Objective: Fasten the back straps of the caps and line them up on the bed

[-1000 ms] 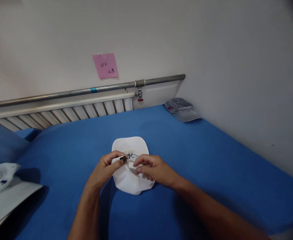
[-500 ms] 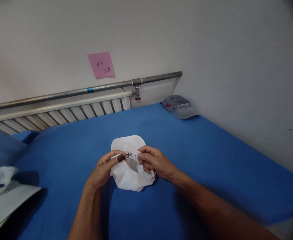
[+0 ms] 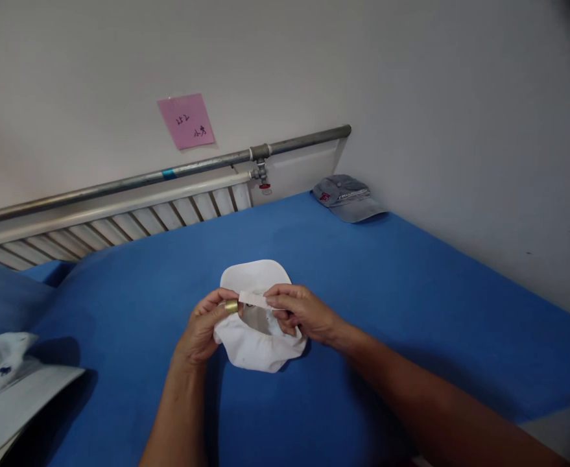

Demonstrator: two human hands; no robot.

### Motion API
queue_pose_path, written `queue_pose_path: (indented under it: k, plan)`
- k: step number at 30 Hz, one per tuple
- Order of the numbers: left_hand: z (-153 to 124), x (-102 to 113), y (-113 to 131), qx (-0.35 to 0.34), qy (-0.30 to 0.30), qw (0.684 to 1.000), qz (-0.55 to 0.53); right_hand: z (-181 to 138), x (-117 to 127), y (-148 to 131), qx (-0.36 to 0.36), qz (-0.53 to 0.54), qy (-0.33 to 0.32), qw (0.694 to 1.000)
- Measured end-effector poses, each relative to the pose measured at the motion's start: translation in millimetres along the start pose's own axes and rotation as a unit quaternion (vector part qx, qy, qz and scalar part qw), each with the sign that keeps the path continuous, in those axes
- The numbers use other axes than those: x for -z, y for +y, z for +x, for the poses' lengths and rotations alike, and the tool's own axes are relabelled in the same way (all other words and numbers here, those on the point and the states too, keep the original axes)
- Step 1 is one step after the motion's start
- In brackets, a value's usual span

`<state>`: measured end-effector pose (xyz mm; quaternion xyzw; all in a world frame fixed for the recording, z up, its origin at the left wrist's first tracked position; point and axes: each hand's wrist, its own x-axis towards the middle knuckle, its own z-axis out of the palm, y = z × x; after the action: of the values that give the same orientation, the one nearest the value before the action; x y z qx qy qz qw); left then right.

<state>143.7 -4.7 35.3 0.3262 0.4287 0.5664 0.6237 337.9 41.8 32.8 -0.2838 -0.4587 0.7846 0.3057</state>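
Observation:
A white cap (image 3: 260,353) lies on the blue sheet with its brim pointing away from me and its opening facing up. My left hand (image 3: 208,324) is closed on the cap's left side, thumb on top. A shiny gold-coloured band (image 3: 231,306) shows at that thumb; whether it is a ring or a buckle, I cannot make out. Between my two hands runs a short white strap (image 3: 252,299) across the opening. My right hand (image 3: 304,312) pinches the strap's right end, its lower fingers curled at the cap's right edge.
Near the wall corner rests a grey cap (image 3: 347,198). At the left edge is a white cap with dark marks (image 3: 10,383). Behind the blue bed (image 3: 143,285) run a radiator (image 3: 178,211) and a metal pipe (image 3: 133,185). A pink note (image 3: 187,122) hangs above.
The strap has turned so its plain white side shows, where dark marks were seen before. The band at my left thumb now catches light. My view has shifted slightly.

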Motion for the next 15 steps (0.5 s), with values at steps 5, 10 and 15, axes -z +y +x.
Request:
queue_pose_path:
  k: [5,10,15]
  plan:
    - [-0.8,0.8,-1.5,0.004,0.001,1.0,0.002,-1.0,-0.8,-1.1,-0.008,-0.022,-0.006,1.0]
    - [-0.1,1.2,-2.1,-0.001,-0.005,1.0,-0.001,-0.3,0.0,0.4,-0.011,-0.034,0.002,0.999]
    - [0.1,3.1,-2.9,0.001,0.002,1.0,0.012,-0.3,-0.1,1.2,-0.029,-0.032,-0.008,0.999]
